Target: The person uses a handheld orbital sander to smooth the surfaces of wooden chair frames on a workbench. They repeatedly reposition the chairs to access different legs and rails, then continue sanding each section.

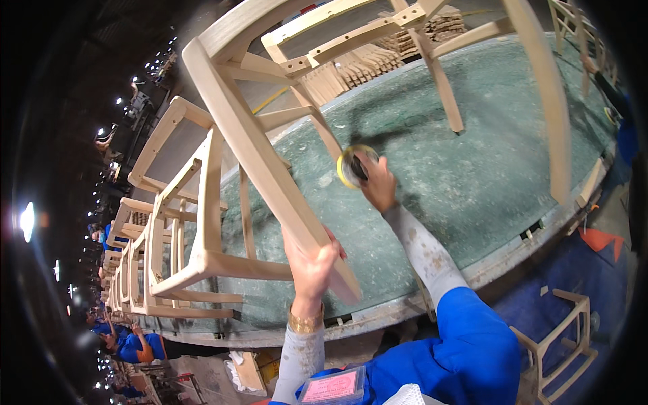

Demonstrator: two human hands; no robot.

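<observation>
A bare wooden chair frame (260,158) is tilted over the green work surface (405,202), its back and slats toward the top. My left hand (309,266) is wrapped round the lower part of its nearest thick post. Beside that post, my right hand (379,185) grips a round, yellow-rimmed disc (345,169) with a dark middle. Motion blurs the disc, so I cannot make out its exact kind. It is close to a thinner leg (324,131) of the frame; I cannot tell whether they touch.
More wooden chair frames (202,263) line the surface on my left. Stacked wooden pieces (358,71) lie beyond the far edge. Another chair frame (560,344) stands off the near right edge. A co-worker's arm (604,88) reaches in at far right; people in blue (138,347) are at lower left.
</observation>
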